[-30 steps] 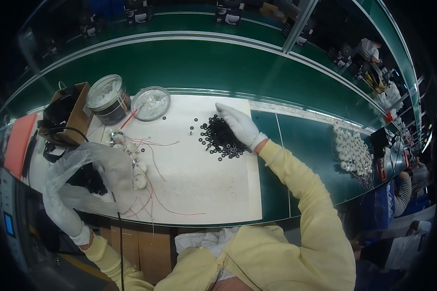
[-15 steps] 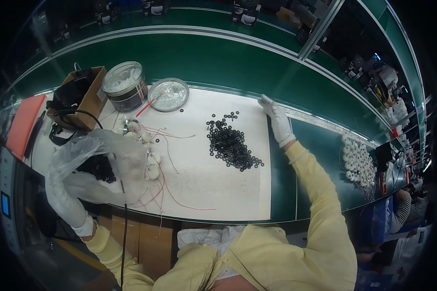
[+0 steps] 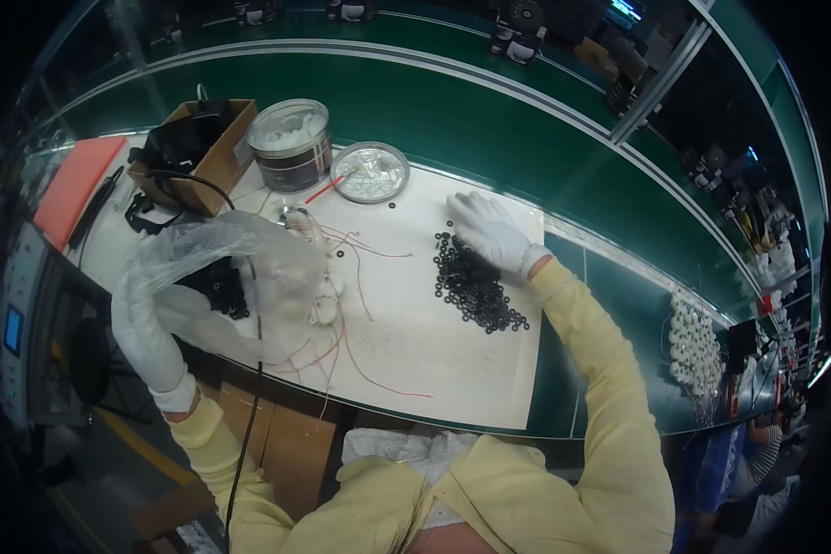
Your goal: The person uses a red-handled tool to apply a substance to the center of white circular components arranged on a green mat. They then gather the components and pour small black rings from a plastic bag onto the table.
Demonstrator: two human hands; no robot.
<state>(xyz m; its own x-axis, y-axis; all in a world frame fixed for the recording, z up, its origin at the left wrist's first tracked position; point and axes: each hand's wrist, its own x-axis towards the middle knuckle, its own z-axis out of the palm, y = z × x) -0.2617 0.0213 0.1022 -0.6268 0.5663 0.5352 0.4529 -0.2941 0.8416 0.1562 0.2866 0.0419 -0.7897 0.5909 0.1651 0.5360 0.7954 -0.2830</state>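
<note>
My left hand (image 3: 146, 337), in a white glove, grips the left side of a clear plastic bag (image 3: 291, 272) and holds its mouth wide. Small black rings (image 3: 223, 291) lie inside the bag. My right hand (image 3: 489, 229), also gloved, lies with fingers stretched out over the far end of a pile of black rings (image 3: 478, 295) on the white sheet (image 3: 434, 369). Part of the pile is hidden beneath that hand. Between bag and pile are white round parts (image 3: 325, 309) with thin red wires, partly covered by the bag.
At the back stand a grey tin (image 3: 291, 157), a round lid (image 3: 371, 174) with a red-handled tool on it, and a cardboard box (image 3: 235, 138) of black items. A black cable (image 3: 257, 388) hangs past the bag. Many white parts (image 3: 695, 351) lie at the right.
My right hand has moved left from the green surface beyond the sheet onto the rings. My left hand still holds the bag. The whole view has shifted slightly.
</note>
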